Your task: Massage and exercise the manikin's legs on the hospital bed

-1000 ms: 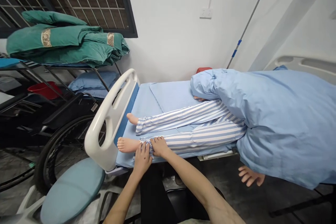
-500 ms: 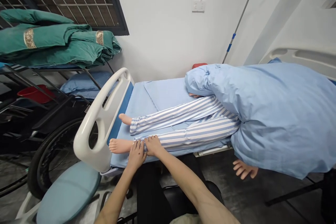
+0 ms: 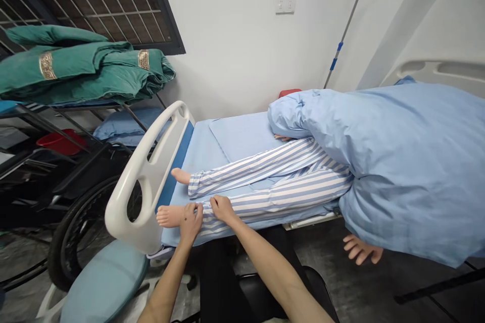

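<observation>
Patient manikin [image 3: 265, 171] lying along a hospital bed, feet toward the white plastic footboard [image 3: 146, 181], upper body under a pale blue quilt [image 3: 409, 171]. Dark green folded quilts [image 3: 83, 70] sit on a metal rack beyond the footboard. Limbs judged heavy and fairly stiff; striped blue-and-white cotton trousers [image 3: 288, 202] soft, likely to slide, best held at the cuff. Near bare foot [image 3: 170, 216] lies by the bed's long edge. Left hand [image 3: 190, 222] curled on the cuff; right hand [image 3: 223, 209] curved on the shin. Grip or rest: cannot tell.
</observation>
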Motion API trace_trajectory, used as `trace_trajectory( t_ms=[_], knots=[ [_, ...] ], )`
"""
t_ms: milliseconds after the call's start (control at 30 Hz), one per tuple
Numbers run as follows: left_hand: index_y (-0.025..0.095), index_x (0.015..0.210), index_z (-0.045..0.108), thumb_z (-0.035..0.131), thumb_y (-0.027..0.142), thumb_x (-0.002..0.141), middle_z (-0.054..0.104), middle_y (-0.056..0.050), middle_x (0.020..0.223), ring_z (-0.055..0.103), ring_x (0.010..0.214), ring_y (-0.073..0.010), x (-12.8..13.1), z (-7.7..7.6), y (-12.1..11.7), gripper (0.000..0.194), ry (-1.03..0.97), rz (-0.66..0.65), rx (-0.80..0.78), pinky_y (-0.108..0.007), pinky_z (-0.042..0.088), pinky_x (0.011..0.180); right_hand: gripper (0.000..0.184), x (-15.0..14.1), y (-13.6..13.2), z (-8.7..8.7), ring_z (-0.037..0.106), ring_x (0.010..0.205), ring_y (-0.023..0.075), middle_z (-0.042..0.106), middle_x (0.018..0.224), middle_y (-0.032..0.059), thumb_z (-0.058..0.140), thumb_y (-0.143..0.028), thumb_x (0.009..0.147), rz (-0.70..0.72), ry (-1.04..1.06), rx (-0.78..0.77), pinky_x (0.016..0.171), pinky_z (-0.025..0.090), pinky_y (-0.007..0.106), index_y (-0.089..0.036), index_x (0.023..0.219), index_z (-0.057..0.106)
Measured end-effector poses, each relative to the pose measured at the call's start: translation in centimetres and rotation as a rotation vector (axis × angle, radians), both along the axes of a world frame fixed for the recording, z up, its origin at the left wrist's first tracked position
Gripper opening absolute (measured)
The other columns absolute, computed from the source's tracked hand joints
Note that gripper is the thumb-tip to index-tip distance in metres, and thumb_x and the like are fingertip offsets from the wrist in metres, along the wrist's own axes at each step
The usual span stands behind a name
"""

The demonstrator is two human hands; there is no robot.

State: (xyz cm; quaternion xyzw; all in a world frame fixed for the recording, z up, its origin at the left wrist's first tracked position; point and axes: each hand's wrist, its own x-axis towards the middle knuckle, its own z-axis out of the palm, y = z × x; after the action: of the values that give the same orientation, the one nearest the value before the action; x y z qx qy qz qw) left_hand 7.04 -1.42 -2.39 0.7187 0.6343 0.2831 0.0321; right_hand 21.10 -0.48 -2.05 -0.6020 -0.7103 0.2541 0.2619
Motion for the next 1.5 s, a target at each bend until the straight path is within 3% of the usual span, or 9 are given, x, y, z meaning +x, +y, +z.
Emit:
trace_trajectory(
  t_ms=[200, 267, 400, 600, 833, 1067, 1200, 1333, 1500],
  knots=[
    [0.021, 0.052, 0.035, 0.036, 0.037, 0.088, 0.039, 0.003, 0.049, 0.041, 0.053, -0.0112, 3.5, 0.2, 2.9, 0.039, -0.542, 0.131, -0.176, -0.024, 0.035, 0.057, 0.041, 0.3, 0.5, -1.1, 0.057, 0.073, 0.0116, 0.066, 0.077, 0.0016, 0.027, -0.027, 0.100, -0.050, 0.087, -0.036, 0.064, 0.033, 0.020, -0.018, 0.081, 0.062],
    [0.020, 0.052, 0.039, 0.037, 0.034, 0.087, 0.041, 0.002, 0.050, 0.041, 0.054, -0.0114, 4.2, -0.6, 3.2, 0.038, -0.513, 0.144, -0.225, -0.024, 0.032, 0.057, 0.041, 0.3, 0.6, -1.1, 0.058, 0.072, 0.0111, 0.067, 0.077, 0.0017, 0.027, -0.027, 0.100, -0.056, 0.104, -0.037, 0.063, 0.034, 0.020, -0.017, 0.082, 0.062],
    [0.018, 0.063, 0.057, 0.041, 0.027, 0.086, 0.057, -0.003, 0.062, 0.046, 0.060, -0.0137, 4.5, -2.3, 3.2, 0.029, -0.181, 0.176, -0.302, -0.024, 0.027, 0.058, 0.042, 0.3, 0.5, -0.8, 0.060, 0.073, 0.0120, 0.069, 0.080, 0.0035, 0.026, -0.028, 0.100, -0.051, 0.067, -0.047, 0.064, 0.037, 0.020, -0.017, 0.086, 0.064],
    [0.016, 0.077, 0.064, 0.046, 0.015, 0.079, 0.065, -0.009, 0.077, 0.057, 0.072, -0.0194, 4.2, -3.4, 2.9, 0.019, 0.101, 0.147, -0.302, -0.026, 0.032, 0.064, 0.033, 0.5, 0.5, 1.3, 0.065, 0.082, 0.0194, 0.072, 0.092, 0.0062, 0.040, -0.037, 0.093, 0.018, -0.192, -0.026, 0.072, 0.043, 0.027, -0.021, 0.093, 0.069],
    [0.018, 0.057, 0.049, 0.043, 0.029, 0.085, 0.054, 0.000, 0.058, 0.044, 0.058, -0.0127, 4.5, -2.7, 2.9, 0.030, -0.109, 0.151, -0.307, -0.024, 0.025, 0.058, 0.043, 1.2, 0.5, -0.3, 0.066, 0.081, 0.0183, 0.073, 0.090, 0.0063, 0.031, -0.038, 0.097, -0.064, -0.257, -0.032, 0.070, 0.043, 0.025, -0.023, 0.092, 0.071],
    [0.020, 0.051, 0.033, 0.038, 0.034, 0.086, 0.037, 0.004, 0.048, 0.034, 0.052, -0.0103, 7.2, -2.3, 3.5, 0.038, -0.431, 0.189, -0.177, -0.023, 0.025, 0.056, 0.050, 1.7, 1.3, -1.3, 0.066, 0.083, 0.0153, 0.073, 0.091, 0.0076, 0.023, -0.029, 0.101, -0.117, -0.065, -0.011, 0.069, 0.041, 0.022, -0.019, 0.089, 0.070],
    [0.019, 0.055, 0.043, 0.040, 0.028, 0.085, 0.046, 0.001, 0.053, 0.037, 0.055, -0.0118, 7.9, -3.3, 3.4, 0.032, -0.321, 0.227, -0.217, -0.024, 0.023, 0.057, 0.050, 2.0, 1.5, -0.4, 0.066, 0.085, 0.0168, 0.073, 0.091, 0.0081, 0.023, -0.030, 0.101, -0.129, -0.102, -0.047, 0.070, 0.042, 0.023, -0.018, 0.089, 0.069],
    [0.018, 0.062, 0.053, 0.041, 0.028, 0.087, 0.055, -0.003, 0.060, 0.042, 0.058, -0.0135, 7.5, -3.8, 3.1, 0.029, -0.180, 0.223, -0.251, -0.025, 0.021, 0.057, 0.039, 2.5, 1.2, 1.0, 0.067, 0.084, 0.0223, 0.072, 0.093, 0.0086, 0.031, -0.031, 0.097, -0.009, -0.311, -0.038, 0.071, 0.045, 0.030, -0.019, 0.097, 0.068],
    [0.019, 0.059, 0.053, 0.041, 0.034, 0.086, 0.056, -0.003, 0.060, 0.044, 0.058, -0.0144, 7.4, -3.1, 3.1, 0.033, -0.175, 0.230, -0.297, -0.026, 0.021, 0.057, 0.041, 3.7, 1.0, 0.8, 0.067, 0.085, 0.0233, 0.072, 0.094, 0.0099, 0.031, -0.033, 0.097, -0.009, -0.331, -0.051, 0.072, 0.046, 0.032, -0.019, 0.099, 0.069]
  ],
)
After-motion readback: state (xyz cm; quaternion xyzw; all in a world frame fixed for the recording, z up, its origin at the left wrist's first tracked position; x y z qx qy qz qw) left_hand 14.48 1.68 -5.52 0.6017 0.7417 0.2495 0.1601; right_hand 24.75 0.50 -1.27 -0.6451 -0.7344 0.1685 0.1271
